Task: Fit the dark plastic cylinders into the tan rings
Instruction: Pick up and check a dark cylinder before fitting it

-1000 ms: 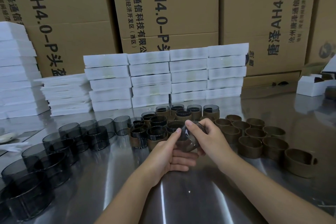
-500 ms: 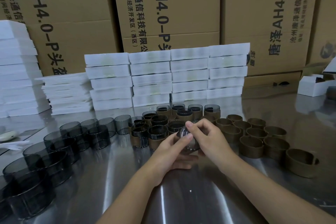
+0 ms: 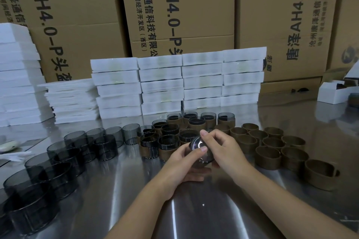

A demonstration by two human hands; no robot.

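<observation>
Both hands hold one dark cylinder (image 3: 197,144) between them, just above the shiny metal table (image 3: 194,209). The left hand (image 3: 180,163) wraps it from below. The right hand (image 3: 223,147) pinches its top edge. Spare cylinders (image 3: 73,141) stand left and tan rings (image 3: 272,147) right. White boxes (image 3: 161,83) and big cartons (image 3: 184,15) are stacked behind.

The left forearm (image 3: 139,209) and right forearm (image 3: 281,200) reach in from the lower edge and converge at centre. The left hand (image 3: 180,161) cups a dark translucent plastic cylinder (image 3: 200,151) from below, with its thumb laid across the near end. The right hand (image 3: 225,147) curls over it from the right, with a fingertip on the upper rim.
</observation>
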